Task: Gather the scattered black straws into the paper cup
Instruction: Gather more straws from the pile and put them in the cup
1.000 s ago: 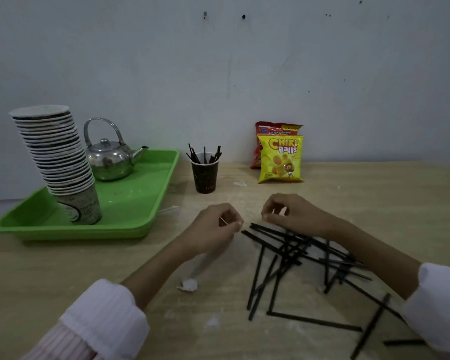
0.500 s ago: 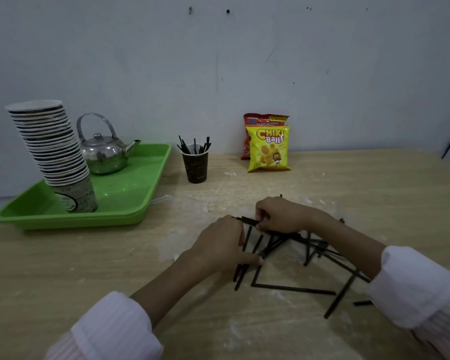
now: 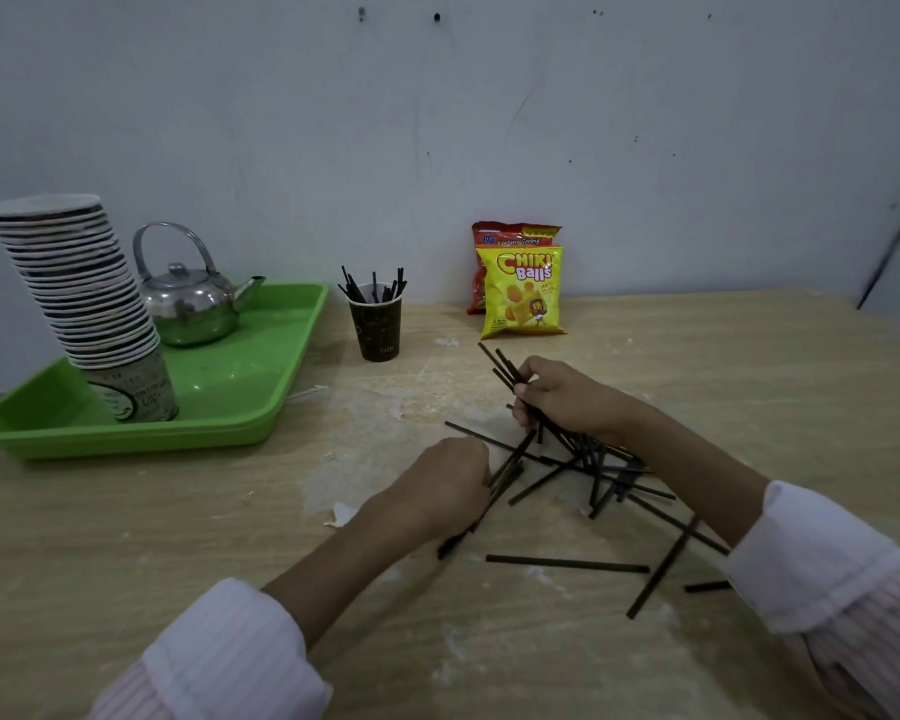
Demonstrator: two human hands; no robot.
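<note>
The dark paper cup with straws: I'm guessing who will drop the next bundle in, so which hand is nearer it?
Right. The right hand, gripping straws, is just right of the cup; the left hand lies lower, nearer the person.

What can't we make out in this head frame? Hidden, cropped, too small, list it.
- Head view: left hand covers the straw ends under it; whether it grips any cannot be told.
- Right hand hides how many straws its bundle holds.
- Straw pile: overlaps and the right forearm block a count.
- Dark paper cup: its wall hides the straws' lower parts.
- Red snack bag: mostly hidden behind the yellow bag.
</note>
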